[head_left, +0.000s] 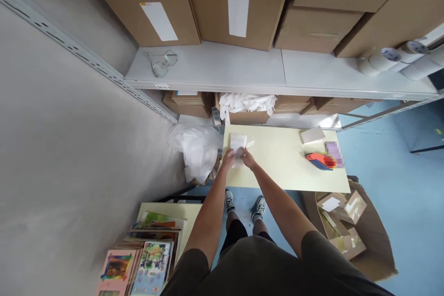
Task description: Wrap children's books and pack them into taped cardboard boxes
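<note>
Over the left part of the pale yellow table (274, 157), both hands hold a small white packet (238, 141) that looks wrapped in clear plastic. My left hand (228, 158) grips its near left side with closed fingers. On its near right side, my right hand (247, 157) is closed too, thumb and fingers pinching the edge. A bit of clear film (250, 144) sticks out to the right of the packet. What lies inside the wrapping is too small to make out.
A white box (312, 135) and a red and blue item (319, 160) lie on the table's right. An open carton (376, 240) with small boxes stands on the floor. White bags (199, 152) sit left; shelves (222, 67) with cartons rise behind. Picture books (152, 259) are lower left.
</note>
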`<state>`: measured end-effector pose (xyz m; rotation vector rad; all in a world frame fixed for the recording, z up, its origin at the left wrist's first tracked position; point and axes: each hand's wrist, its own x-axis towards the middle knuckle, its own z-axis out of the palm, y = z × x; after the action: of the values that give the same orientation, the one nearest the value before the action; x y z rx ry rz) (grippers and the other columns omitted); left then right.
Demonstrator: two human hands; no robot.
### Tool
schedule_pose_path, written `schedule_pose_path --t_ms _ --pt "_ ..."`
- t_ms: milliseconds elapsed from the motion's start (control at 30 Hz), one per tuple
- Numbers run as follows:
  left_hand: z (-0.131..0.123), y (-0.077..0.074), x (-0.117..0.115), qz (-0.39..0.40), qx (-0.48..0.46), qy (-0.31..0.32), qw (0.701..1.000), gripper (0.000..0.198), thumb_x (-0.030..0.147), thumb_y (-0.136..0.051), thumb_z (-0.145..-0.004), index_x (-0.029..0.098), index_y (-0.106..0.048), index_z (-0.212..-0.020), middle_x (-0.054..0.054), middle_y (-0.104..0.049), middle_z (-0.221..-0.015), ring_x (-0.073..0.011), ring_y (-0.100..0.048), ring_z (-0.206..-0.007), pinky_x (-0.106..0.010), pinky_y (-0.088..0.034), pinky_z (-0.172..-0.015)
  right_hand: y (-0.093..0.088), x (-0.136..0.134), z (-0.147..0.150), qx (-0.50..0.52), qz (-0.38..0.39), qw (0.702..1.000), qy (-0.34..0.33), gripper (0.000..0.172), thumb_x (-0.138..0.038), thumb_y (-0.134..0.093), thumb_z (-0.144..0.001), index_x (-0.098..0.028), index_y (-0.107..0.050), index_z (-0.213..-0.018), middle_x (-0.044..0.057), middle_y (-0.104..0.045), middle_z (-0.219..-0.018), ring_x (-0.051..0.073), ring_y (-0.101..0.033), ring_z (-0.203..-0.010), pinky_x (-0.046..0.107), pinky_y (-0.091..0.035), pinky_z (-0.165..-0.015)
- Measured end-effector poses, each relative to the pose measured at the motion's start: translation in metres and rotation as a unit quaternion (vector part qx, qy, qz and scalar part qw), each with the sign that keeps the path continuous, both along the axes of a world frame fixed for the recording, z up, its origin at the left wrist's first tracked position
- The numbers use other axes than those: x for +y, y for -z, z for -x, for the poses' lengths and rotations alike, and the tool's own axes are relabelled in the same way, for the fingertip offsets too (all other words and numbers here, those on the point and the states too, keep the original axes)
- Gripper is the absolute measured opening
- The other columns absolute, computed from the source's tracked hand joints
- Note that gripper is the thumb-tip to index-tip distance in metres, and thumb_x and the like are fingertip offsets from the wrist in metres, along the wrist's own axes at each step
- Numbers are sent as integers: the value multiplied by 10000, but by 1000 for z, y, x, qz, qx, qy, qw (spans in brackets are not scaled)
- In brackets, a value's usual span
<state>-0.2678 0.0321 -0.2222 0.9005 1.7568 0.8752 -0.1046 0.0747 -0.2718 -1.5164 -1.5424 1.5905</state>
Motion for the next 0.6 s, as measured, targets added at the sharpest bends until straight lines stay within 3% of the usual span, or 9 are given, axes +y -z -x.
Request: schedule_pose_path --t_ms 133,233,400,600 --pt "38 6 41 13 6 -1 1000 301 88 -660 -871 179 -790 -1127 -108 -668 -1482 -284 -526 -1501 -394 -380 -1276 0 47 49 -15 39 999 12 626 -271 -766 -773 -238 -713 -1396 113 -573 -1611 380 -350 -1619 568 -262 -1337" --pt "46 5 51 2 -2 18 1000 340 81 -627 -872 174 -777 -1163 -112 -661 -1486 -272 -568 -1458 -389 -421 -1245 -7 62 56 -15 26 1000 1 581 -304 -776 -768 -266 -735 -1346 102 -631 -1548 381 -360 -1614 597 -269 -1326" --pt "42 -16 30 -30 65 9 997 481 122 -738 -807 195 -757 -1283 -136 -564 -1607 -325 -445 -1562 -453 -355 -1300 -30 48 35 -49 -32 998 -5 625 -276 -711 -768 -252 -717 -1392 116 -572 -1610 354 -410 -1591 542 -387 -1279" --pt "32 -66 -18 -66 93 -7 993 484 216 -754 -855 200 -749 -1339 -147 -568 -1605 -338 -503 -1520 -471 -330 -1316 -71 5 9 -19 -77 997 -22 670 -335 -623 -828 -281 -637 -1496 83 -547 -1639 332 -450 -1562 504 -529 -1145"
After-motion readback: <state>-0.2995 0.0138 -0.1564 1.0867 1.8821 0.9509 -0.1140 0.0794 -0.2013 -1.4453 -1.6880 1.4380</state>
